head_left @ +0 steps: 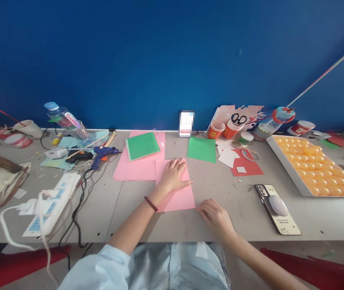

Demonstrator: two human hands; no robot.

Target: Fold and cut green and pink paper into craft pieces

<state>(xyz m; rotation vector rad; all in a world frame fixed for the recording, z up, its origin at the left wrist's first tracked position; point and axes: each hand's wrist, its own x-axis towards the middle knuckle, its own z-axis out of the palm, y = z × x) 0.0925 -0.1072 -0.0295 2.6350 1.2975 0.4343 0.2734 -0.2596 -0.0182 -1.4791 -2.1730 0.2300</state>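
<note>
A pink sheet of paper point(176, 201) lies on the table in front of me, one corner over a larger pink sheet point(135, 171). My left hand point(174, 176) rests flat on its upper part, fingers stretched out and holding nothing. At the lower right corner of the smaller sheet is my right hand point(215, 217), its fingers curled and pressed together; whether they pinch the paper's edge is hard to make out. A stack of green paper point(143, 146) sits on the larger pink sheet. Another green sheet point(202, 150) lies farther back, right of my left hand.
Left stand a power strip point(53, 205), a blue glue gun point(102, 155) with cords and a tilted bottle point(71, 123). Right are red paper cups point(215, 129), scissors point(238, 119), red paper point(247, 164), a phone point(277, 209) and a tray of orange balls point(274, 153). A blue wall rises behind.
</note>
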